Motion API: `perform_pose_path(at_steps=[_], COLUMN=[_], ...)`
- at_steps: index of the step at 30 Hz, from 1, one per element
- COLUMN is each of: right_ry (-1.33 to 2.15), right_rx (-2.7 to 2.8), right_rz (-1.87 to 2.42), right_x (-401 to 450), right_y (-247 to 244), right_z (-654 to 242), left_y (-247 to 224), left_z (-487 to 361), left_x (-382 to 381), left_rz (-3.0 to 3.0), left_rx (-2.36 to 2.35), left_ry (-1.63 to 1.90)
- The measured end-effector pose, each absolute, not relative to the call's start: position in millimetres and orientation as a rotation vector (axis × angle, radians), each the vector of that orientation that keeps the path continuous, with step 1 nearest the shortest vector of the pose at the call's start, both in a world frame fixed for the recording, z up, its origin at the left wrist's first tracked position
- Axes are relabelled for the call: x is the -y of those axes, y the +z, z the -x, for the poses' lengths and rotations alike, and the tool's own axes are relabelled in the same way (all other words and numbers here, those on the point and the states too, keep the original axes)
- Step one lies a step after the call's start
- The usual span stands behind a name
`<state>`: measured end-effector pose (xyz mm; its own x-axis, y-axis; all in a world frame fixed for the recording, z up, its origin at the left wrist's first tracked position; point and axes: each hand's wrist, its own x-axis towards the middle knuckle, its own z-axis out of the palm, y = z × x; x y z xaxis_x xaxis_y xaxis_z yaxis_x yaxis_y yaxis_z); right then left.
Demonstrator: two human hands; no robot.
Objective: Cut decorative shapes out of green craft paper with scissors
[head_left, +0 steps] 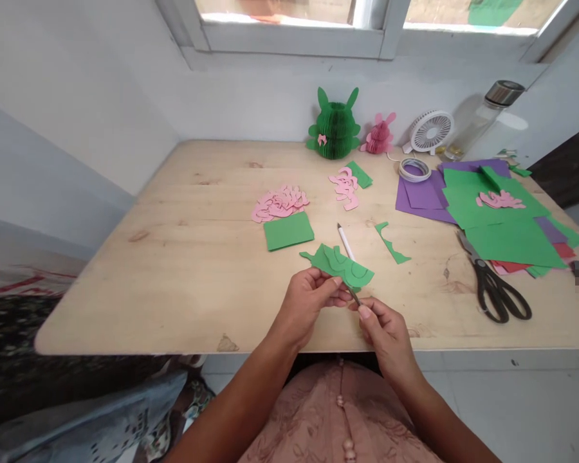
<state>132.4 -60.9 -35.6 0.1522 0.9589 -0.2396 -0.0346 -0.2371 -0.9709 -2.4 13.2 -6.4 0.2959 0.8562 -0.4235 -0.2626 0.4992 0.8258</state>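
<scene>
My left hand is closed on a green paper piece with curved lines drawn on it and a scalloped outline. Pinched between the fingers of my right hand is a thin dark tool, its tip at the paper's lower edge. Its kind is hard to make out, since the fingers cover its rear part. Just behind the paper lies a white pen with a dark tip. To the right of it is a narrow green paper offcut, and a folded green sheet rests to the left.
Pink paper cutouts and a smaller pink group lie mid-table. Black-handled scissors lie right, beside stacked green sheets and purple sheets. Behind stand a green honeycomb figure, a pink one, tape, a fan and a bottle.
</scene>
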Motion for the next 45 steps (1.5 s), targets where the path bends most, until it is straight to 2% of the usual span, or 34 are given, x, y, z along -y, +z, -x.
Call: perform_pose_path(at_steps=[45], right_ry=[1.171], right_rx=[1.078], right_rz=[1.500], right_x=[56.5], right_y=[-37.5], right_z=[-139.6], left_y=[-4.1], left_z=[6.2], left_x=[-18.3], left_rz=[-0.725], left_rx=[-0.982], left_ry=[0.751])
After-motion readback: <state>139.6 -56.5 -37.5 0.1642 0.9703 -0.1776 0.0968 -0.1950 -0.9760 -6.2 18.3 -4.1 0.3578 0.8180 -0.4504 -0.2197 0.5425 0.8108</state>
